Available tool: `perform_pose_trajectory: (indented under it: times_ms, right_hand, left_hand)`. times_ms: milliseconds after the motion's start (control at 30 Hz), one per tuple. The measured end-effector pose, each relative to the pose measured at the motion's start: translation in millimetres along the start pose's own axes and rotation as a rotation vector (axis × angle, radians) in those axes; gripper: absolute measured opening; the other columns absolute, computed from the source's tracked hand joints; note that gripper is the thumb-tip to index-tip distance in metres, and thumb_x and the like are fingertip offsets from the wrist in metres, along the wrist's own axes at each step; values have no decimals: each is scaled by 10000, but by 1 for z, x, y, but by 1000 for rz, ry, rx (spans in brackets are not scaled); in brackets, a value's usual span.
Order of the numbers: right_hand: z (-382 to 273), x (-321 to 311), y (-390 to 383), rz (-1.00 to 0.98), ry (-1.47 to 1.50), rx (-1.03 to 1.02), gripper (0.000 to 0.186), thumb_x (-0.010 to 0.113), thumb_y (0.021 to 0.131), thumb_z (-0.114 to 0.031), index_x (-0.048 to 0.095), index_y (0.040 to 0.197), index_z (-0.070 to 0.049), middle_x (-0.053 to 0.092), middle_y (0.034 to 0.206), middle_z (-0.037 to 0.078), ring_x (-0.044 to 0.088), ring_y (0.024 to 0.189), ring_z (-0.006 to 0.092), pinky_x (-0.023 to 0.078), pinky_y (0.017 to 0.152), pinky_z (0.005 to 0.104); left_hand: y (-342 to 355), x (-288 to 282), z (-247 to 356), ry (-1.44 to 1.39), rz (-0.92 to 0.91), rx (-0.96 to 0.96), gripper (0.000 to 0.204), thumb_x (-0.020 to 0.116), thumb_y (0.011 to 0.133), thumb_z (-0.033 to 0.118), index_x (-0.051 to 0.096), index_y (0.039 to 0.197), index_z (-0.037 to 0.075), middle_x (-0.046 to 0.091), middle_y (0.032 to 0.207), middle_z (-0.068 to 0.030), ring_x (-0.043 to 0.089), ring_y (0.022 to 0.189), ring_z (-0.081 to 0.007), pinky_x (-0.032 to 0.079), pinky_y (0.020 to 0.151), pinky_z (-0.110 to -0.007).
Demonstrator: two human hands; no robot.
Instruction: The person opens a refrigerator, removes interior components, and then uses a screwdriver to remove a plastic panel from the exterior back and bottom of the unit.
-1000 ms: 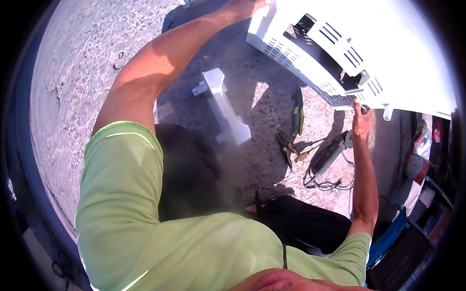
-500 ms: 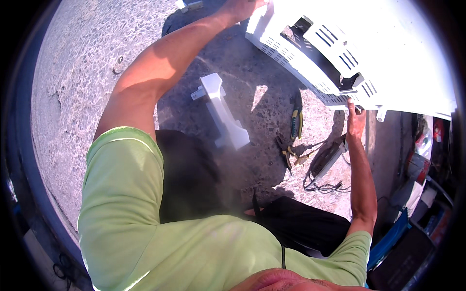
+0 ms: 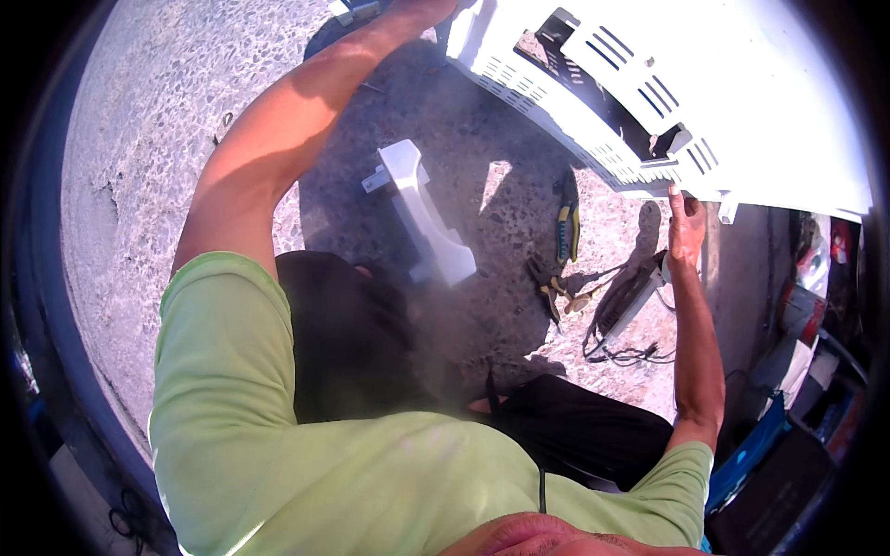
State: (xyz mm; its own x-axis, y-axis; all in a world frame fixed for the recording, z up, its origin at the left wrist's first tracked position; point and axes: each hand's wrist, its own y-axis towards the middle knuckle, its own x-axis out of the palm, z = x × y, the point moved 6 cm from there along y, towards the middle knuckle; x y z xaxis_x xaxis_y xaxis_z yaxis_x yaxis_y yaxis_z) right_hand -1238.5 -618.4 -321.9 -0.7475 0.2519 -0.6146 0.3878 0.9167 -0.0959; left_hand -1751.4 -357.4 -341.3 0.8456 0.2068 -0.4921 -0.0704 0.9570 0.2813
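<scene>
A large white appliance casing [image 3: 760, 120] with slotted vents and a rectangular opening fills the upper right, tilted. My left hand [image 3: 426, 9] is at its far left corner, and the picture's top edge cuts off most of the fingers. They appear closed on the casing, which moves along with that hand. Lower down, my right hand [image 3: 686, 230] grips the casing's near edge, with the thumb up against the slotted side and the other fingers partly hidden. On the ground between my arms lies a white moulded plastic piece [image 3: 422, 208], apart from both hands.
Pliers with green-and-yellow handles [image 3: 567, 232] lie below the casing, beside another yellow-handled tool [image 3: 554, 295]. A grey elongated device with a black cord [image 3: 630, 306] rests near my right forearm. Assorted items and a dark case [image 3: 769, 491] stand along the right. The ground is rough concrete.
The casing's left end has shifted left and slightly up, with my left hand moving the same way. My right hand stays at the near edge, almost unmoved. The plastic piece and tools have not moved.
</scene>
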Motion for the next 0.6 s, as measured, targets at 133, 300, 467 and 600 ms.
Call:
perform_pose_trajectory:
  times_ms: [133,300,467,600]
  right_hand:
    - [5,5,-3,-73,110,-47,714,750,869,-483,547,1257,81,636,1156,133,592,1038,191,459,920,311]
    - [7,6,-7,-177,273,-42,617,645,948,-490,521,1276,18,629,1201,122,629,1100,218,492,940,380]
    - [-5,14,-14,-326,298,-8,483,686,950,-376,562,1254,-21,656,1163,103,669,1038,227,517,896,361]
    - [-3,27,-24,-546,9,-30,474,772,885,-200,584,1264,13,701,1115,94,660,1032,193,492,922,325]
  left_hand:
    - [-49,-79,105,209,-50,-189,528,590,966,426,621,1213,-40,683,1060,-143,639,997,-256,500,868,-384]
    - [-30,-90,107,-613,-158,-26,405,627,975,346,664,1050,-50,692,960,-60,647,873,-166,513,793,-318]
    - [-36,-120,184,-487,-206,162,311,627,915,273,668,980,-29,683,912,-68,639,813,-172,512,735,-315]
    - [-45,-137,235,-95,-156,442,237,626,867,215,670,924,-11,676,874,-75,633,766,-176,512,689,-312]
